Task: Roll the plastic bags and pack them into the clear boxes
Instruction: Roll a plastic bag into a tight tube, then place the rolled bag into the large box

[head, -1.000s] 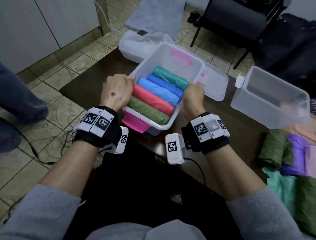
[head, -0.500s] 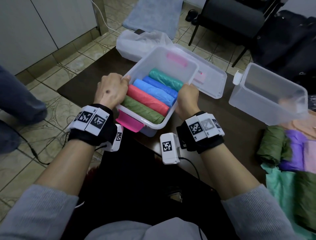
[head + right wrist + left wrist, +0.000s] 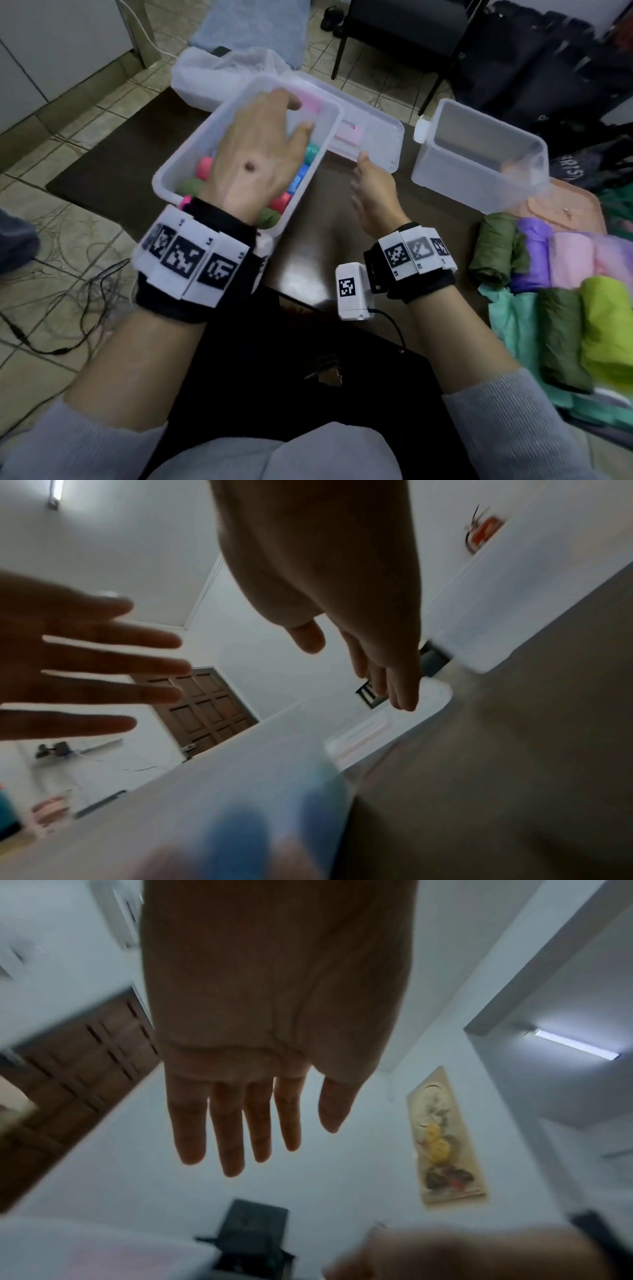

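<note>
The clear box [image 3: 170, 170] stands at the table's left and holds rolled bags side by side: green [image 3: 189, 186], pink-red [image 3: 205, 167], blue [image 3: 297, 178] and teal [image 3: 312, 153]. My left hand [image 3: 270, 133] hovers flat over the rolls with fingers straight, covering most of them; the left wrist view shows the left hand [image 3: 253, 1123] holding nothing. My right hand [image 3: 369, 183] is open beside the box's right wall, apart from it, over bare table. In the right wrist view the right hand [image 3: 363, 656] is empty, and the box wall [image 3: 240, 777] lies below it.
The box's lid [image 3: 375, 140] lies just beyond it. A second, empty clear box [image 3: 479, 164] stands at the right. Loose and half-rolled bags [image 3: 534, 255] pile up at the right edge. A white sack [image 3: 219, 73] and a chair [image 3: 404, 20] stand behind; cables [image 3: 68, 308] cross the floor.
Both hands have let go of the box's side walls. The left hand has risen over the rolls inside; the right hand has opened and drawn away to the right.
</note>
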